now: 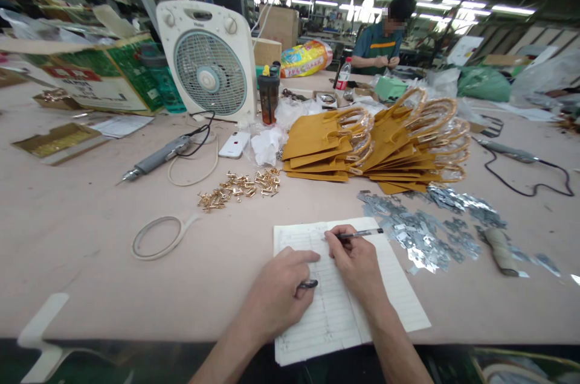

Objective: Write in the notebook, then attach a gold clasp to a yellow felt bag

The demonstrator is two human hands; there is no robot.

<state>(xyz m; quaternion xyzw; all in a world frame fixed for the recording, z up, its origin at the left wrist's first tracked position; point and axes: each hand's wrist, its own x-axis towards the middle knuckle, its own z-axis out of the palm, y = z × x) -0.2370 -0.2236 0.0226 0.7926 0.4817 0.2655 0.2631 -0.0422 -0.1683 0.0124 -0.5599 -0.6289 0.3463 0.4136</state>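
Observation:
An open lined notebook (330,311) with handwriting on its left page lies at the table's front edge. My right hand (356,257) is closed around a black pen (362,233), its tip near the upper part of the page. On the left page rests my left hand (283,287), index finger stretched toward the writing. Its other fingers curl around a black pen cap (309,284), of which only the end shows.
Gold metal fittings (240,186), a tape roll (156,238) and an electric screwdriver (156,157) lie left. Beyond the notebook are stacked mustard bag pieces (317,142); silver metal plates (421,233) spread right. A fan (208,64) stands behind. A person (378,46) works across the table.

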